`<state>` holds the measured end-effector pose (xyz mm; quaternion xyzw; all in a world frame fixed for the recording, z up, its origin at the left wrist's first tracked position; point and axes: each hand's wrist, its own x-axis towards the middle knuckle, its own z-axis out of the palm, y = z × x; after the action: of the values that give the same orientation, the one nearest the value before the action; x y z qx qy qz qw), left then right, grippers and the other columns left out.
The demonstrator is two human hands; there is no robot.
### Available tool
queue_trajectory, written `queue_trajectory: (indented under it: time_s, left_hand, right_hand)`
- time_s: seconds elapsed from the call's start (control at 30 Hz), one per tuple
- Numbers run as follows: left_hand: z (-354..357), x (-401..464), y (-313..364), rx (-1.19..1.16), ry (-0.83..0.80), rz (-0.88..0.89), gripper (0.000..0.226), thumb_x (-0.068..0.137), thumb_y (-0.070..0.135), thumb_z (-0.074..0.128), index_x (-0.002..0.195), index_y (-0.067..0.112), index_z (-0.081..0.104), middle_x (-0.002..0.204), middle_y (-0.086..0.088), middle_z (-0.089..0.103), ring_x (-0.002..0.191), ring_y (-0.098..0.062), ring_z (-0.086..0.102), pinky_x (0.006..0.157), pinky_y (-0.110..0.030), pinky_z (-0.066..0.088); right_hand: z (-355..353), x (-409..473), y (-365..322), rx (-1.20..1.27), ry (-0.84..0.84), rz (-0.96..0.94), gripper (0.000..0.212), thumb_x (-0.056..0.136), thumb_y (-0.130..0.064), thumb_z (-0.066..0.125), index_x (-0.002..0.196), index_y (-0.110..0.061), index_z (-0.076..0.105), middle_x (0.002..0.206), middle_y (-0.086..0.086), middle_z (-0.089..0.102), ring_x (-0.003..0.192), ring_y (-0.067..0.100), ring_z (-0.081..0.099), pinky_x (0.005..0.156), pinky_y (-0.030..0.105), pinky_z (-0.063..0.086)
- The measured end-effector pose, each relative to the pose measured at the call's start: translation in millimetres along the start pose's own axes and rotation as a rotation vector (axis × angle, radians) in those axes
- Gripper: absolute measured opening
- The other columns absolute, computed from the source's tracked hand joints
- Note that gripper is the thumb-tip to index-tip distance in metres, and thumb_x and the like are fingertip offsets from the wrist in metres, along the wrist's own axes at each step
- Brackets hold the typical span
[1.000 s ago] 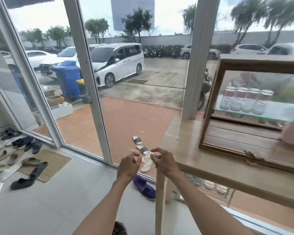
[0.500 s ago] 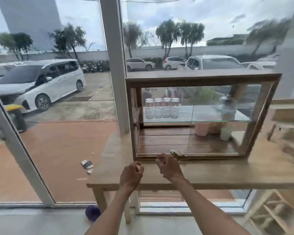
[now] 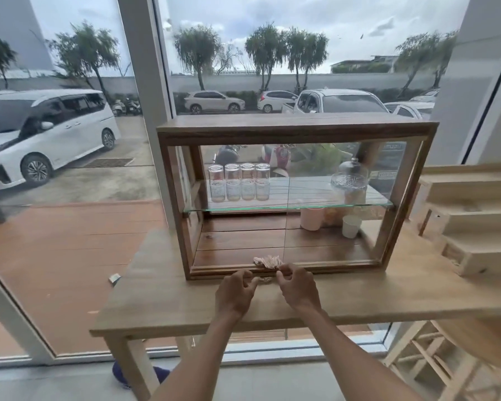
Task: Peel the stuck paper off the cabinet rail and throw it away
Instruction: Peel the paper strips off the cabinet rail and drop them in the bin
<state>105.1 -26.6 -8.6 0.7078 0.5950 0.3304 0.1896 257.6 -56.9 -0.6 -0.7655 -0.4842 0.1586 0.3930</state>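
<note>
**Hands at the cabinet's bottom rail**

We have both hands on the bench [image 3: 162, 299] against the cabinet rail [image 3: 315, 269]. Our left hand [image 3: 234, 295] curls loosely, holding nothing we can make out. Our right hand [image 3: 297, 287] pinches the crumpled paper [image 3: 267, 261] lying on the rail just above it. Bare bench spreads to both sides.

Nothing here reads clearly. The 4 glass jars [image 3: 239, 182] on the glass shelf [image 3: 287, 208] carry reddish printed bands, too small to make out. Through the cabinet [image 3: 295, 131] glass, a pale plate [image 3: 387, 174] outside possibly bears characters, but blurred.
</note>
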Motion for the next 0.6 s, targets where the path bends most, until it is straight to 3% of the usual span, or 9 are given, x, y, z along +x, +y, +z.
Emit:
queue_trajectory:
  time_s: [0.33,0.6]
  left_hand:
    - [27,35,21,-0.057,0.153,-0.204,0.05,0.077,0.067,0.059,0.094,0.023,0.073,0.081,-0.005,0.076,0.083,-0.025,0.072,0.07,-0.034,0.055]
    - [43,43,29,-0.047,0.137,-0.227,0.04,0.073,0.062,0.069,0.088,0.025,0.074,0.085,-0.003,0.076,0.085,-0.026,0.071,0.068,-0.032,0.053]
  right_hand:
    - [12,20,8,-0.023,0.111,0.06,0.036,0.08,-0.053,0.071,0.099,-0.023,0.074,0.093,0.005,0.076,0.093,0.029,0.07,0.073,0.036,0.053]
    - [23,31,5,-0.057,0.137,0.121,0.044,0.075,-0.066,0.066,0.09,-0.025,0.075,0.088,0.007,0.074,0.087,0.032,0.07,0.072,0.036,0.054]
